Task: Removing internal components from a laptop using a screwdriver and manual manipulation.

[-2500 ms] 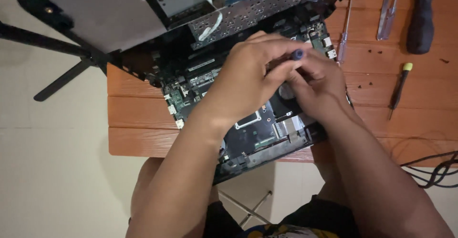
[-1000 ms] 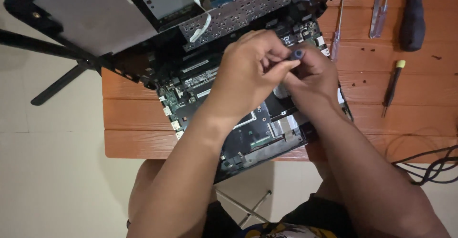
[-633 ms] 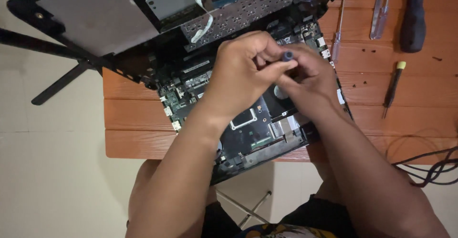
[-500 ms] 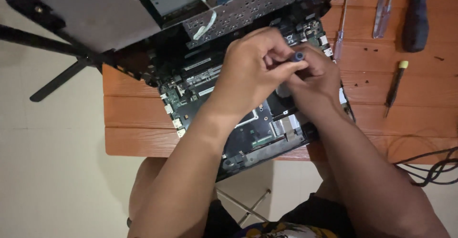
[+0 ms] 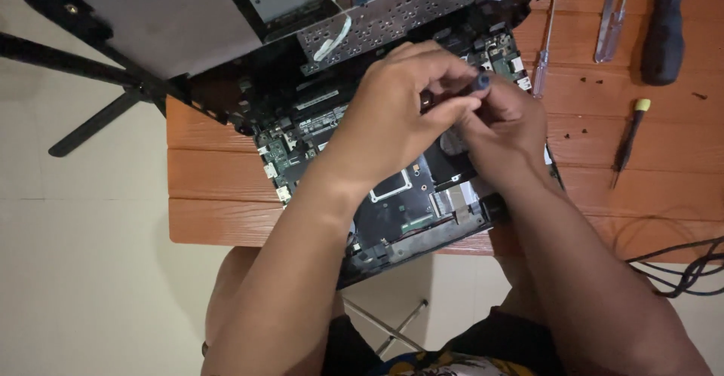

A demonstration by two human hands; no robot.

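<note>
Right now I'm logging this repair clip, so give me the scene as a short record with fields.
Setting: wooden table, seen from above
Main thing: opened laptop, its circuit board exposed
Left hand: pinches the blue-capped top of a small screwdriver
Right hand: closed around the same tool, lower down
Tool tip: hidden by the hands
Spare tools: black-handled screwdriver, yellow-capped screwdriver, clear-handled screwdriver
Other: black cables at the table's right edge

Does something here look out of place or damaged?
The opened laptop lies askew and overhangs the near edge of the wooden table. Small dark specks lie scattered near the loose screwdrivers. No damage shows.
</note>
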